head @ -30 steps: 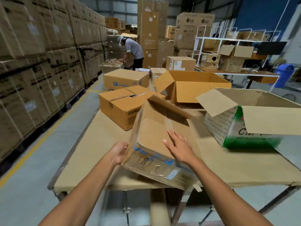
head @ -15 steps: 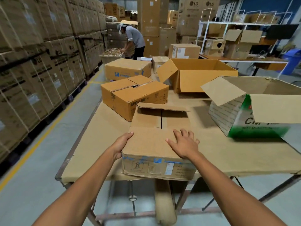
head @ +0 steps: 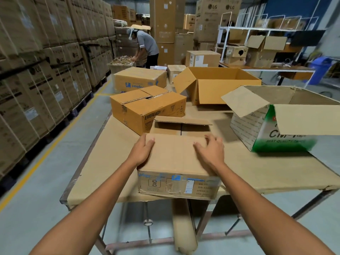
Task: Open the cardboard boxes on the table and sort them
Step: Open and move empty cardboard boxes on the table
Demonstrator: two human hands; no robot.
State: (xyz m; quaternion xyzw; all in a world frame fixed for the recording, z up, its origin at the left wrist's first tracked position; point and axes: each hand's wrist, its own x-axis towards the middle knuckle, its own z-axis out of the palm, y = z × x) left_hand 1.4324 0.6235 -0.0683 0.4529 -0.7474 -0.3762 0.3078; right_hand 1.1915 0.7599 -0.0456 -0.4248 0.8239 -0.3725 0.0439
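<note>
A small brown cardboard box (head: 174, 162) with blue tape lies flat at the front edge of the table (head: 103, 162), slightly overhanging it. Its far flap stands raised; its near flap lies flat over the top. My left hand (head: 142, 151) grips the near flap's far-left corner. My right hand (head: 209, 153) has its fingers curled over the same flap's far edge on the right. Behind it sits a closed Eveready box (head: 147, 109), and further back a closed Flipkart box (head: 139, 80). A large open box (head: 217, 85) and an open green-and-white box (head: 276, 129) stand to the right.
Tall pallet stacks of boxes (head: 46, 61) line the aisle on the left. A person (head: 145, 46) bends over a bin at the back. White shelving with boxes (head: 257, 43) and a blue bin (head: 320, 70) stand at the right rear.
The small box, tilted up on its edge a second ago, now lies flat on the table. Both hands have slid forward to the far edge of its near flap.
</note>
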